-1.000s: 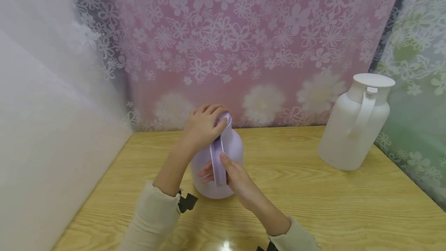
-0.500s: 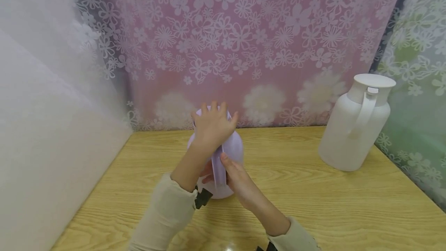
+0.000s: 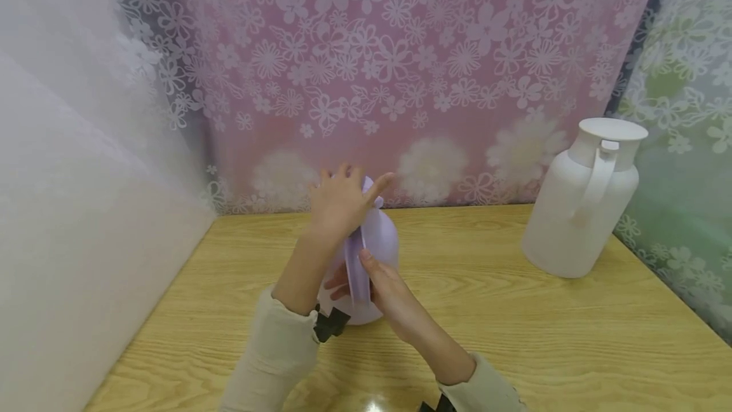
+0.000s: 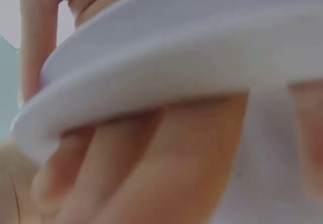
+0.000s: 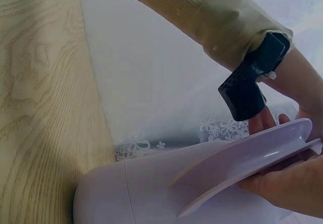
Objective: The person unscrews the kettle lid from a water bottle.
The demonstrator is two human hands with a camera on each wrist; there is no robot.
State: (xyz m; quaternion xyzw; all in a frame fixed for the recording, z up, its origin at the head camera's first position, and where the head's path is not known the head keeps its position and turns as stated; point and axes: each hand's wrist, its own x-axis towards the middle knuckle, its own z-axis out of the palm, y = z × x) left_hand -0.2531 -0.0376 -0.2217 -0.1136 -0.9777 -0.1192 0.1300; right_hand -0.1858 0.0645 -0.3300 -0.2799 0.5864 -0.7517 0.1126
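Observation:
A pale lilac vacuum jug [image 3: 384,234] stands on the table in front of me, also showing as a lilac body [image 5: 106,193] in the right wrist view. My right hand [image 3: 391,297] grips the jug's handle [image 3: 358,272], thumb along one side and fingers passing behind it. Over the jug's top rests my left hand [image 3: 340,205], its thumb stretched out to the right and its fingers reaching across the far side. Much of the lid [image 3: 368,184] is hidden under that hand. In the left wrist view, fingers [image 4: 186,143] show beneath the pale handle [image 4: 151,57].
A white jug [image 3: 583,215] with a flat lid and handle stands at the right of the wooden table [image 3: 474,323]. Pink flowered cloth [image 3: 423,68] hangs behind the table. A pale wall [image 3: 86,208] borders it on the left.
My left hand lay round the jug's top with its thumb bent in, then its fingers spread over it; now the thumb points outward. My right hand has stayed on the handle.

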